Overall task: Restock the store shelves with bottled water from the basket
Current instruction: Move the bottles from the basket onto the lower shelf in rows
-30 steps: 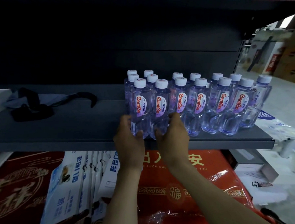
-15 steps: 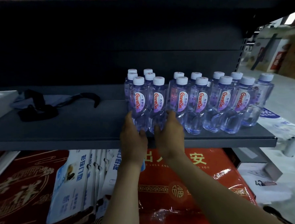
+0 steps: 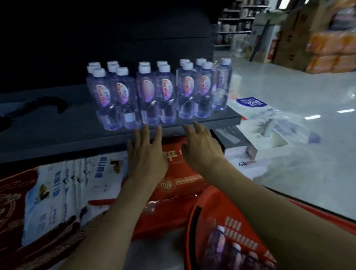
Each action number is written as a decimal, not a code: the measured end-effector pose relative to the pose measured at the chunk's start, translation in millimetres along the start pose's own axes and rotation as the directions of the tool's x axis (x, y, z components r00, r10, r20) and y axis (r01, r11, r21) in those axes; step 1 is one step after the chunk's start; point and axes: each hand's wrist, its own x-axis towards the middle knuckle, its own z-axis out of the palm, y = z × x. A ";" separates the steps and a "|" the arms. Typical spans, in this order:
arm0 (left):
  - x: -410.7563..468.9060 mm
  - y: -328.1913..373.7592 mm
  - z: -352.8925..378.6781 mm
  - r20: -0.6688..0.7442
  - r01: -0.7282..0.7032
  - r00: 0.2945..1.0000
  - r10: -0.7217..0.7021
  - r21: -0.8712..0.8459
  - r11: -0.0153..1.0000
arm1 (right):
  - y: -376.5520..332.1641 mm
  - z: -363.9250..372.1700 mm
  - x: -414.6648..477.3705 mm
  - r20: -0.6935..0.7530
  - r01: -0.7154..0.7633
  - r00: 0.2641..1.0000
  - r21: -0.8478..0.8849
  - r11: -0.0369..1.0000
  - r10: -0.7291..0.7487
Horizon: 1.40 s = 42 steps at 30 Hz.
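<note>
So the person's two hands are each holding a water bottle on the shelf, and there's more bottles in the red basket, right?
Not quite. In the head view the left hand and right hand are open and empty, just short of the bottles on the shelf. More bottles do sit in the red basket.

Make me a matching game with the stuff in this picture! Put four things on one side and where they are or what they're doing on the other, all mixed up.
Things:
1. left hand
2. red basket
3. bottles with white caps
4. dark strap

Places or states:
A. standing upright in rows on the grey shelf
B. low at the right, with a few bottles inside
C. lying on the shelf, left of the bottles
D. open, fingers spread, at the shelf's front edge

Pairs: 1-D, 2-B, 3-A, 4-C
</note>
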 end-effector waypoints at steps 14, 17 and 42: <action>-119.2 160.2 142.1 0.685 -0.311 0.639 0.350 -0.186 0.932 | 228.4 27.3 -205.2 0.306 -0.552 0.781 -0.067 0.831 0.544; -129.4 160.1 183.6 0.829 -0.129 0.533 0.170 -0.119 0.985 | 262.4 47.0 -234.7 0.435 -0.656 0.674 -0.021 0.755 0.598; -141.4 125.9 328.5 0.881 0.593 0.328 -0.341 0.089 0.800 | 311.7 203.4 -305.2 0.735 -0.937 0.339 0.209 0.279 0.587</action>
